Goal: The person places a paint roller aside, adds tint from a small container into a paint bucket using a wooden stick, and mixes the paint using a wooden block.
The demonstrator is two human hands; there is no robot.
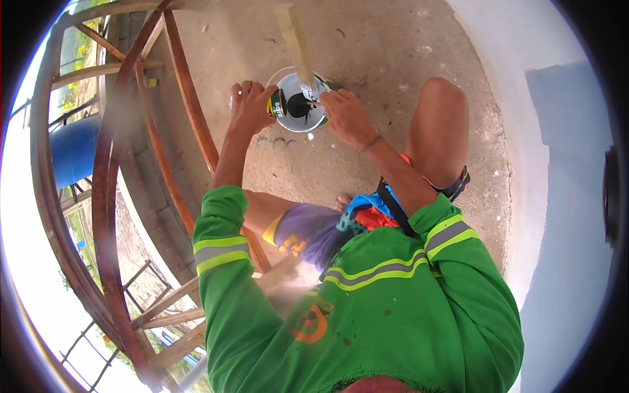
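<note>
My left hand (249, 108) is wrapped around a small can (278, 105) with a dark and yellow label. The can is tipped on its side, its mouth facing into a white bucket (309, 126) on the ground. A black patch of what looks like paint (299, 105) shows at the can's mouth, inside the bucket. From the right, my right hand (348, 119) reaches to the bucket's rim, fingers pinched on a thin stick-like tool (314, 103) pointing at the black patch. A long flat wooden stick (296, 46) stands in the bucket, leaning toward its far side.
Reddish-brown wooden framing (187, 88) rises on the left, with a blue barrel (73, 150) beyond it. On the right runs a wall (524, 137), partly painted grey-blue. My bent knee (440, 124) is close to my right forearm. The concrete floor (406, 49) has small debris.
</note>
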